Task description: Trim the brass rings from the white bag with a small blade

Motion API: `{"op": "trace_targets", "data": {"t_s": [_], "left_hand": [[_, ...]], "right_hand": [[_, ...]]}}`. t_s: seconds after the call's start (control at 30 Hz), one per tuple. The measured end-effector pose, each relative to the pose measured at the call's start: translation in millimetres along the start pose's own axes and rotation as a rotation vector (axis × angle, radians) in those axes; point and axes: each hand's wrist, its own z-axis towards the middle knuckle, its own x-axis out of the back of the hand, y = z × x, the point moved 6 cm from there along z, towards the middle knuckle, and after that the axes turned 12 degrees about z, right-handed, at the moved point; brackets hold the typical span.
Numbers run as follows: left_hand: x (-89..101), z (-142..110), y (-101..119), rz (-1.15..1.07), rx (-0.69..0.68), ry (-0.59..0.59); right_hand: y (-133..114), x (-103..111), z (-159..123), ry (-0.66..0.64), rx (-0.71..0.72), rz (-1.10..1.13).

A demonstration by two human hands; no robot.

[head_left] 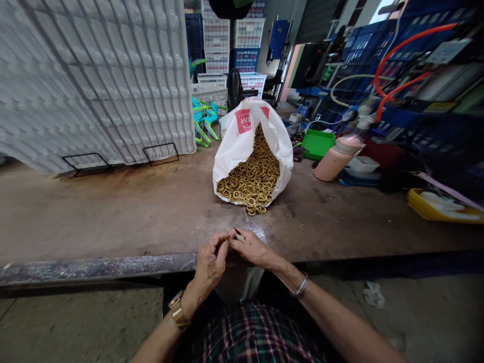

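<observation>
The right hand (251,248) grips a pointed tool (239,235) at the near edge of the worktop (124,222); the left hand (210,259) has a narrow grip, contents indiscernible. Farther off, golden rings (254,179) fill a white bag (231,154).

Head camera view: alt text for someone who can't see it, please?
Left hand and right hand meet near a workbench edge, the right holding a small pointed tool. Beyond them, an open white bag spills brass-coloured rings. A pink bottle stands right, pale ridged panels left.
</observation>
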Motion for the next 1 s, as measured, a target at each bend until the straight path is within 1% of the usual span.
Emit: {"op": "trace_targets", "data": {"t_s": [0.13,0.2,0.3,0.4,0.47,0.6,0.67,0.83,0.93,1.0], "left_hand": [[1.5,-3.4,-3.2,-0.027,0.039,-0.019],[3.0,-5.0,-5.6,-0.069,0.087,-0.027],[5.2,-7.4,-9.8,-0.134,0.176,-0.002],[6.1,-10.5,-13.3,-0.209,0.274,0.051],[4.7,-12.5,-14.0,-0.253,0.327,0.061],[-4.1,-17.6,-17.4,-0.422,0.468,-0.008],[-7.3,-20.1,-18.8,-0.517,0.518,-0.028],[-9.2,-23.5,-19.2,-0.628,0.551,-0.046],[-9.9,-24.8,-20.2,-0.656,0.563,-0.046],[-10.4,-25.2,-20.8,-0.658,0.565,-0.039]], "right_hand": [[8.3,-3.9,-3.7,-0.034,-0.157,0.154],[9.6,-6.8,-5.1,-0.047,-0.194,0.199],[8.7,-8.3,-4.7,-0.016,-0.184,0.160],[7.3,-7.1,-2.4,0.064,-0.151,0.102],[7.2,-7.0,-1.0,0.102,-0.136,0.103],[9.4,-12.0,-0.2,0.089,-0.154,0.169],[9.8,-14.7,-0.5,0.079,-0.169,0.225],[6.6,-17.0,-0.6,0.082,-0.169,0.305],[6.1,-16.3,0.0,0.081,-0.145,0.280],[6.6,-14.9,0.8,0.097,-0.120,0.216]]}}
